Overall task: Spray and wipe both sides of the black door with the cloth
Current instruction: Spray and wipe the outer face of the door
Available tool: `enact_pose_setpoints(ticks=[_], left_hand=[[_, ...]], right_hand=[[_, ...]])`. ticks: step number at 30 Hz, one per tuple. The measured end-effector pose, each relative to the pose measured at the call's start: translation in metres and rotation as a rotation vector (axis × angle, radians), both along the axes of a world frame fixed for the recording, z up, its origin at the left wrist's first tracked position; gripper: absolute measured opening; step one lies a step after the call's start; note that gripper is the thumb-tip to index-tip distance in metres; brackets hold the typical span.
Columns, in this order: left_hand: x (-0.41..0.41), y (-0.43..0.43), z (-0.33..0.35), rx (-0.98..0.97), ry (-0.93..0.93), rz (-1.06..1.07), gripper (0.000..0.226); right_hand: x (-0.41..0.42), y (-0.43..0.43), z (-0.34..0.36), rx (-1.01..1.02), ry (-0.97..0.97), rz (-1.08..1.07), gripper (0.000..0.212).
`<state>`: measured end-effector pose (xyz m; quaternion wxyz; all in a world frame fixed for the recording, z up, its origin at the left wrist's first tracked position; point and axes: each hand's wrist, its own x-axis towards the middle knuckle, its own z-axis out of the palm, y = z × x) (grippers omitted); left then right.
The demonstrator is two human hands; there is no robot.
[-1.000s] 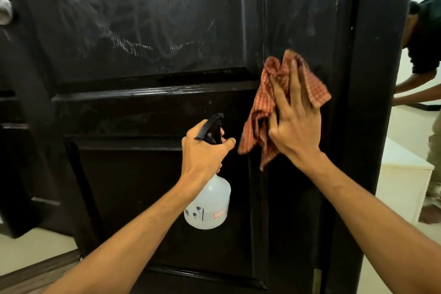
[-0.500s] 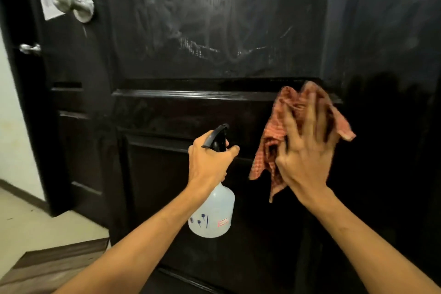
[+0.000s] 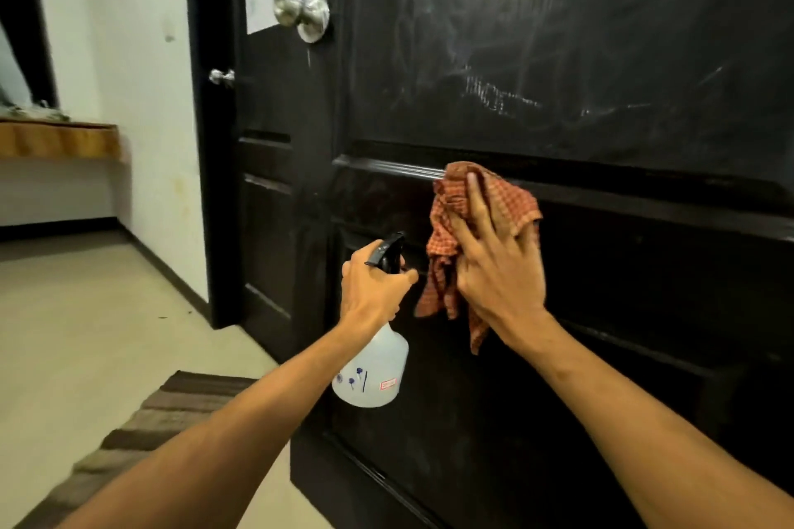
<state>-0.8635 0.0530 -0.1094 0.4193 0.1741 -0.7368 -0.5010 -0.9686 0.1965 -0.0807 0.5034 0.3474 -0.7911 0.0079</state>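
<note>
A person faces a black door (image 3: 580, 56), seen from their own head looking down along both forearms. The right hand (image 3: 494, 266) lies flat with fingers spread, pressing a red checked cloth (image 3: 455, 219) against the door's middle rail, just below the ledge of the upper panel; loose cloth hangs beneath the palm. The left hand (image 3: 374, 288) grips the neck of a clear spray bottle (image 3: 371, 369), fingers curled round its black trigger head, held just beside the cloth and close to the door. Pale smears on the upper panel look like drying spray, though the glare makes this uncertain. To wipe well here, keep the palm flat, work overlapping strokes along the rail, and press cloth into the moulding grooves. A metal knob (image 3: 303, 11) sits upper left.
</note>
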Motion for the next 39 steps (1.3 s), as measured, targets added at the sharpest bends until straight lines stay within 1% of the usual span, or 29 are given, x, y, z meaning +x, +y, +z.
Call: enact_pose_setpoints(ticks=[2,6,8,10,13,16,18,23,26,28,29,33,34,36,38,39], left_hand=[[0.005,-0.005,0.001,-0.011,0.004,0.023,0.020],[0.017,-0.024,0.004,-0.012,-0.042,0.054,0.021],[0.024,-0.038,0.002,0.015,-0.027,0.139,0.019],[0.024,-0.048,-0.001,0.021,-0.028,0.177,0.016],[0.023,-0.059,0.001,0.041,-0.018,0.208,0.018],[0.019,-0.091,0.010,0.046,-0.009,0.261,0.016],[0.016,-0.111,0.009,0.030,0.011,0.283,0.017],[0.008,-0.172,-0.002,0.038,0.029,0.260,0.016],[0.014,-0.208,-0.006,0.017,0.068,0.244,0.019],[0.014,-0.254,-0.018,-0.001,0.055,0.212,0.018],[0.017,-0.250,-0.017,-0.026,0.049,0.186,0.018],[0.033,-0.293,-0.036,0.013,0.028,0.160,0.020],[0.037,-0.301,-0.041,0.024,0.021,0.156,0.020],[0.045,-0.314,-0.045,0.038,0.001,0.124,0.019],[0.037,-0.333,-0.050,0.079,-0.028,0.093,0.018],[0.035,-0.338,-0.053,0.098,-0.037,0.083,0.018]], right_hand=[[-0.003,-0.012,-0.001,0.020,-0.029,0.040,0.067],[-0.006,-0.013,-0.001,0.019,-0.034,0.049,0.069],[0.002,-0.035,0.002,0.053,-0.045,0.110,0.068],[0.007,-0.058,0.001,0.089,-0.063,0.128,0.069],[0.006,-0.074,0.000,0.105,-0.089,0.131,0.071],[0.000,-0.096,0.003,0.089,-0.036,0.146,0.069],[-0.001,-0.117,0.004,0.094,-0.031,0.164,0.068],[-0.008,-0.195,0.012,0.176,0.014,0.131,0.069],[-0.008,-0.241,0.024,0.172,0.027,0.135,0.071],[-0.014,-0.293,0.019,0.200,0.043,0.127,0.071],[-0.016,-0.291,0.013,0.219,0.042,0.122,0.070],[-0.016,-0.318,-0.056,0.591,0.016,0.124,0.066],[-0.015,-0.320,-0.057,0.616,0.036,0.138,0.067],[-0.009,-0.328,-0.033,0.556,0.101,0.176,0.067],[-0.014,-0.342,-0.010,0.467,0.093,0.140,0.069],[-0.015,-0.345,-0.009,0.433,0.078,0.105,0.071]])
